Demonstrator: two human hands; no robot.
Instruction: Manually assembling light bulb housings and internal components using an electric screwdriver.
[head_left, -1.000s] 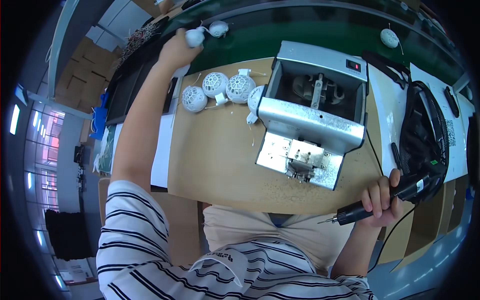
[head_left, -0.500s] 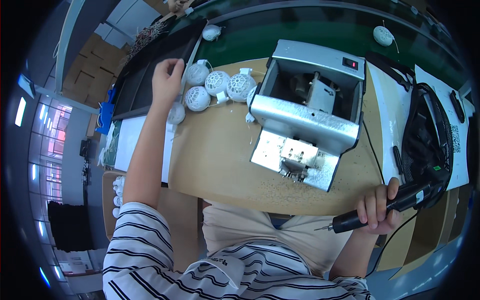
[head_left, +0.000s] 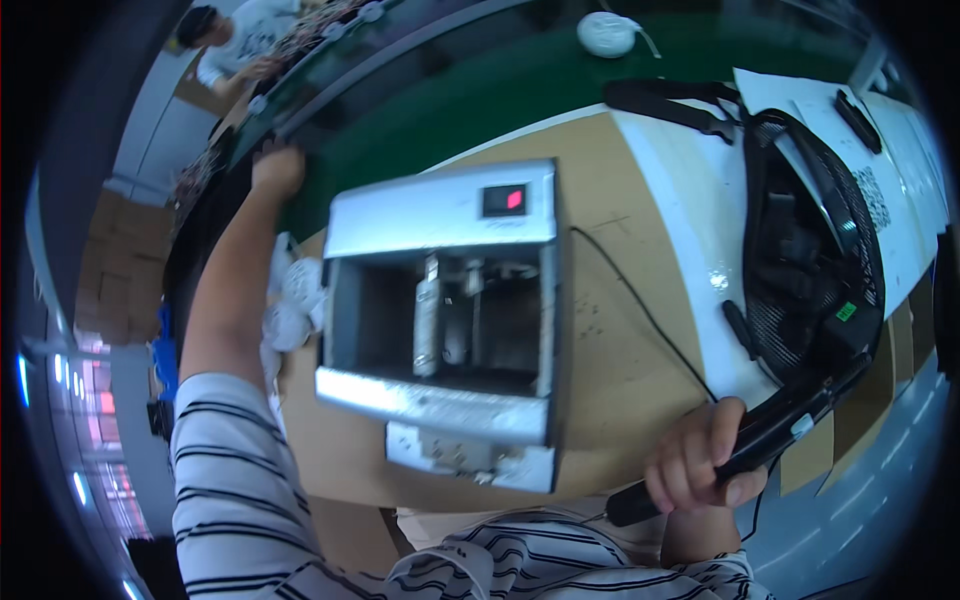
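Observation:
My right hand (head_left: pixel 695 460) is wrapped round a black electric screwdriver (head_left: pixel 770 432), held low at the right with its thin bit pointing left. At the upper left my left hand (head_left: pixel 278 170) reaches out over the edge between a dark tray (head_left: pixel 207 212) and the green surface (head_left: pixel 400 110). Its fingers are smeared by motion, so whether anything is in them does not show. White openwork balls (head_left: pixel 287 326) lie beside my left forearm, partly hidden by it and by a silver metal machine (head_left: pixel 440 395) with a lit red switch.
The machine stands on a brown board (head_left: pixel 640 330), its black cable (head_left: pixel 640 310) running right. A black mesh bag (head_left: pixel 755 200) lies at the right on white sheets. One white ball (head_left: pixel 605 36) sits far off on the green surface. Another person (head_left: pixel 250 35) is at the upper left.
The head view has shifted, with the machine now further left and lower. My left hand has moved from beside the ball cluster to further away. My right hand still holds the screwdriver.

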